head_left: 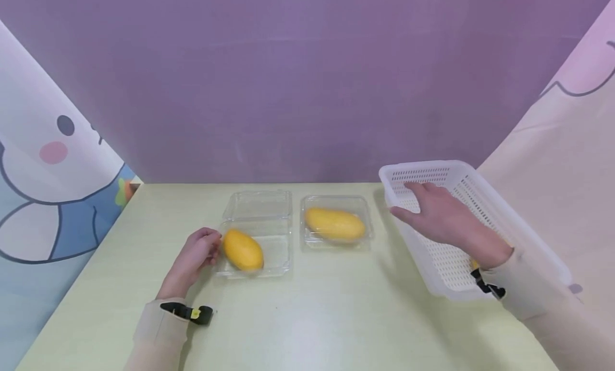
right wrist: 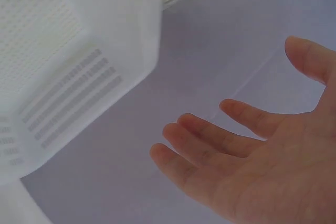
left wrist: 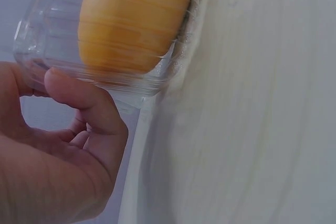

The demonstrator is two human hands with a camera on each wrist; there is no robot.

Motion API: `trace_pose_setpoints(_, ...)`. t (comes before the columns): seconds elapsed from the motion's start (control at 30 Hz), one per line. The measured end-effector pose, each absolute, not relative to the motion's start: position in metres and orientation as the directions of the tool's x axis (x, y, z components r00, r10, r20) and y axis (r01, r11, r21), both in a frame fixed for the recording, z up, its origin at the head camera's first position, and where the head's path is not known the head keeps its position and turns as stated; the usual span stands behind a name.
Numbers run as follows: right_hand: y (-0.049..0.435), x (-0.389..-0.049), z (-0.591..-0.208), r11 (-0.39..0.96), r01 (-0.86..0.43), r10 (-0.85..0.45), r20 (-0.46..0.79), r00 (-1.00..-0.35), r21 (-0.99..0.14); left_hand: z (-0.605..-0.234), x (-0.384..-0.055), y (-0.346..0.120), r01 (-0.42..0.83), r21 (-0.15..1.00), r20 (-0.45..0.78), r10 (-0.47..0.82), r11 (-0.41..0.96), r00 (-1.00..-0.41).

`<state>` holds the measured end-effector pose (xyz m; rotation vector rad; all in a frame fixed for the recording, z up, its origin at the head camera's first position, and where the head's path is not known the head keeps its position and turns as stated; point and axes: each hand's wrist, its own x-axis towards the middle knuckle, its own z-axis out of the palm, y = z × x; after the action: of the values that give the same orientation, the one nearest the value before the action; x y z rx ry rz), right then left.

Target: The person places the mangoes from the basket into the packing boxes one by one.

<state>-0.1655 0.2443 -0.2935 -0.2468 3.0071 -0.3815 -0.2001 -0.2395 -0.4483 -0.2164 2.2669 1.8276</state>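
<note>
My left hand (head_left: 194, 256) pinches the left edge of an open clear plastic clamshell box (head_left: 276, 253) between thumb and finger. Inside that box lies a yellow mango (head_left: 243, 250), seen up close through the ribbed wall in the left wrist view. The box's lid (head_left: 258, 204) is folded back toward the wall. Over the white perforated basket (head_left: 523, 229) at the right hovers my right hand (head_left: 444, 213), fingers extended and holding nothing. A bit of yellow (head_left: 474, 264) shows in the basket, mostly hidden under my right wrist.
A second clear box (head_left: 307, 243) with a mango (head_left: 334, 224) in it stands between the open box and the basket. Behind the table (head_left: 307, 323) rises a purple wall (head_left: 298, 93). Cartoon-printed cloth (head_left: 33, 200) hangs at the left.
</note>
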Motion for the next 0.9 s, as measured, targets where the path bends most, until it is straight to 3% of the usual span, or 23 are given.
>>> trace_pose_setpoints(0.9,0.340,-0.150,-0.329,0.960,-0.019,-0.060,-0.139,-0.988,-0.278,-0.449,-0.200,-0.241,-0.245,0.948,-0.255,0.026,0.203,-0.967)
